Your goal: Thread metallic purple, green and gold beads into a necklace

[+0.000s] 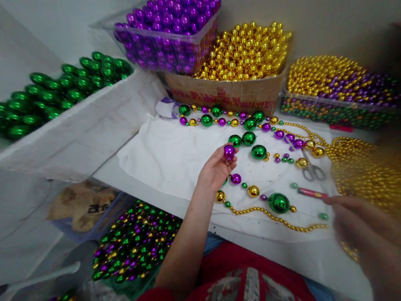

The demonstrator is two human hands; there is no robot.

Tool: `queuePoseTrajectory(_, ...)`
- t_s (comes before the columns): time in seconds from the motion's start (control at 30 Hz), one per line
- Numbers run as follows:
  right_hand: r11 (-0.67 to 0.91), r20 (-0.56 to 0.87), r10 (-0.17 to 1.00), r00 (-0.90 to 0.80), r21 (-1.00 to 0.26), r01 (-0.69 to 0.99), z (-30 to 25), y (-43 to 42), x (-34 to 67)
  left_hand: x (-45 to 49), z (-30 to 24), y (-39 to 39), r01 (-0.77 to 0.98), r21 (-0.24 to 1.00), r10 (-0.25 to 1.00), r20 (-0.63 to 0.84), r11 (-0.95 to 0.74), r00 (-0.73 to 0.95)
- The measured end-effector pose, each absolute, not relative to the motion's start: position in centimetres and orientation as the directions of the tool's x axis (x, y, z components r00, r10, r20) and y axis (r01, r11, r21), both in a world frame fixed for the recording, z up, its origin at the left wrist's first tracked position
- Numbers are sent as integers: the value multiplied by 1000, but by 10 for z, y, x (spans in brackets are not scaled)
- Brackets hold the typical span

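My left hand point(218, 170) is closed around a shiny purple bead point(229, 151), pinched between thumb and fingers above the white cloth. Just beyond it lie large green beads point(249, 138). Below the hand a bead strand point(253, 191) of purple, gold and green runs right to a big green bead point(279, 203). My right hand point(372, 234) is smeared by motion at the right; its fingertips meet the end of a red stick-like tool point(312, 193), and whether they grip it is unclear. A small blurred green bead point(323, 216) is near those fingers. Scissors point(314, 172) lie behind the tool.
Behind the cloth point(158, 149) stand a purple bead bin point(207, 28), a cardboard box point(223, 92) of gold beads and a tub point(326, 104) of small mixed beads. A white foam box point(81, 147) holds green beads at left. Gold bead strings point(359, 164) heap at right.
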State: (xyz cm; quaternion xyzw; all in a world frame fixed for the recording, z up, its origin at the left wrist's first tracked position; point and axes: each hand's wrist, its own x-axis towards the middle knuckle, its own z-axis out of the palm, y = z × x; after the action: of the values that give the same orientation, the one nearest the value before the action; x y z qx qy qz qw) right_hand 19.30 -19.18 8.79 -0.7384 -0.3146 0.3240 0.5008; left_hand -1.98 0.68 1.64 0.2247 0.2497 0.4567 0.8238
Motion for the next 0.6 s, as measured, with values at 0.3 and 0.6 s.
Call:
queuePoseTrajectory(0.3, -402, -244, 798, 551, -897, 185, 72, -198, 189, -13, 13, 11, -637, 611, 879, -250, 469, 407)
queuePoseTrajectory(0.6, -374, -194, 717, 670, -917, 136, 99, -191, 178, -41, 26, 21, -664, 657, 931, -191, 358, 312)
